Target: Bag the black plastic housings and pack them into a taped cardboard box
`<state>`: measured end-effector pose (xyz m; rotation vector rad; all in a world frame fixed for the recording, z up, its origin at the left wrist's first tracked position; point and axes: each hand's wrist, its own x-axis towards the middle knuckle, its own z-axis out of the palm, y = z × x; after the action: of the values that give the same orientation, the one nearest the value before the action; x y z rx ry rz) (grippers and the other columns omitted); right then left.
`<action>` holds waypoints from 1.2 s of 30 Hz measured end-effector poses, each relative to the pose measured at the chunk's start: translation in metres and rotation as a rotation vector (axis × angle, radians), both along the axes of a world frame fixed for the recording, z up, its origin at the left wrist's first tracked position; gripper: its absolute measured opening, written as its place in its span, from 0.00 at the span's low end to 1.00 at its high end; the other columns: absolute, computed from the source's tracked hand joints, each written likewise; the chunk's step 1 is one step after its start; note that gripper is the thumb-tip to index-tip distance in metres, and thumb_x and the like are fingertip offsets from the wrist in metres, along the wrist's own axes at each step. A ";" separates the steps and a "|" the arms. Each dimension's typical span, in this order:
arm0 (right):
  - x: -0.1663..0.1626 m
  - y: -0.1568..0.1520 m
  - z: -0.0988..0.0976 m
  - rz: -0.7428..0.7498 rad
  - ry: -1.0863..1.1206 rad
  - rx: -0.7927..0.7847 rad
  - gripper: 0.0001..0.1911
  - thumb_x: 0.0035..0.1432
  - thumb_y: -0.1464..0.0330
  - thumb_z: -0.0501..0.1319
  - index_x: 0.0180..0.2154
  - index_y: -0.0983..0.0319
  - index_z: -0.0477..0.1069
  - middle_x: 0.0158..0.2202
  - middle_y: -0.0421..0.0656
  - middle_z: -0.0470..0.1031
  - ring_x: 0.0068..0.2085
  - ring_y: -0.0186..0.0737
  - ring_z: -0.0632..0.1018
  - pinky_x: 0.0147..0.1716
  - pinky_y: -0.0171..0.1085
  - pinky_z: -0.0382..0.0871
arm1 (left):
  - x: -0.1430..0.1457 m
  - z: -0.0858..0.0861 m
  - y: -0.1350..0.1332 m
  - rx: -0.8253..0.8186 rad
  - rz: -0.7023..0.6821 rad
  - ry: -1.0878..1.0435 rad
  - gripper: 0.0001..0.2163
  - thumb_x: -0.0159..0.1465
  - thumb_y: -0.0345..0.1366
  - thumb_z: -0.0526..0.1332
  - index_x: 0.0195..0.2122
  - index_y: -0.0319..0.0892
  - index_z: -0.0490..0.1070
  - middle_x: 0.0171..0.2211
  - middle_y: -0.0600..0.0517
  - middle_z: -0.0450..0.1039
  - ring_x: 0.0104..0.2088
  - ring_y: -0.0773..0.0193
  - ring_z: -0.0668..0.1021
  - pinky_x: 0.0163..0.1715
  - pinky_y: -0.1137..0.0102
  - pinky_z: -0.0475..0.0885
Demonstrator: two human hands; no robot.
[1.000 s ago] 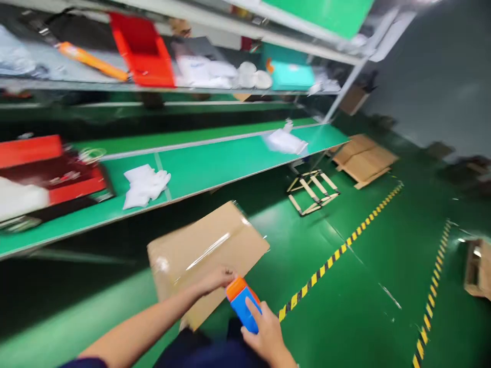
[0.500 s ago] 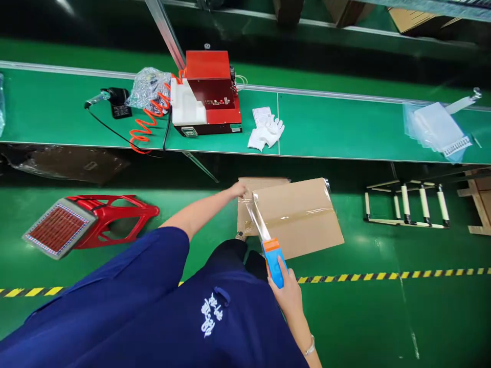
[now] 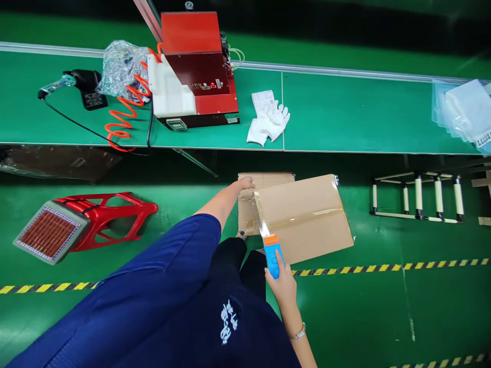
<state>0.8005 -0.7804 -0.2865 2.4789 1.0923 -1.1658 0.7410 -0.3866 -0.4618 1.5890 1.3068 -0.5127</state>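
Observation:
My right hand [image 3: 283, 281] is wrapped round the handle of a blue and orange tape dispenser [image 3: 272, 258]. From it a strip of clear tape [image 3: 260, 212] runs along the left edge of a cardboard box [image 3: 310, 217] on the floor. The box has a band of brown tape across its middle. At the box's far left corner, close to the strip's far end, is my left hand [image 3: 246, 183], its fingers curled. Whatever is between those fingers is too small to tell. Partly under the box, another piece of cardboard [image 3: 245, 204] shows.
Beyond the box runs a green workbench [image 3: 345, 112] with a red machine [image 3: 199, 66], white gloves [image 3: 268, 125] and plastic bags [image 3: 466, 110]. On the floor, a red stool [image 3: 115, 217] lies on its side at left. A pipe rack [image 3: 418, 199] stands at right.
The view has shifted, with the machine now further left. My left hand has moved slightly to the right near the box corner. The tape dispenser stays in my right hand at the near edge.

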 end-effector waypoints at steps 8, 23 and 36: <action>-0.005 0.002 -0.005 0.015 0.004 0.015 0.36 0.67 0.55 0.57 0.72 0.50 0.53 0.47 0.46 0.71 0.42 0.39 0.78 0.34 0.31 0.69 | 0.009 0.015 -0.022 0.264 -0.145 0.037 0.19 0.71 0.46 0.60 0.59 0.40 0.70 0.61 0.42 0.70 0.59 0.51 0.74 0.60 0.48 0.69; -0.023 -0.189 0.033 -0.062 0.159 -0.313 0.33 0.69 0.59 0.57 0.72 0.49 0.55 0.49 0.50 0.72 0.42 0.43 0.80 0.38 0.34 0.70 | 0.020 0.024 -0.053 0.216 -0.490 0.084 0.28 0.76 0.51 0.46 0.61 0.31 0.63 0.55 0.31 0.75 0.56 0.46 0.77 0.53 0.62 0.69; 0.042 -0.092 -0.087 -0.465 0.144 -0.143 0.34 0.60 0.57 0.61 0.65 0.61 0.68 0.46 0.51 0.81 0.48 0.49 0.82 0.48 0.42 0.74 | 0.024 0.038 -0.060 0.272 -0.522 0.138 0.25 0.75 0.51 0.47 0.58 0.36 0.69 0.54 0.39 0.78 0.54 0.54 0.80 0.54 0.57 0.72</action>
<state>0.8423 -0.8726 -0.3734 2.6417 0.4403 -1.5017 0.7650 -0.4469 -0.4237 2.1719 1.0863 -0.7994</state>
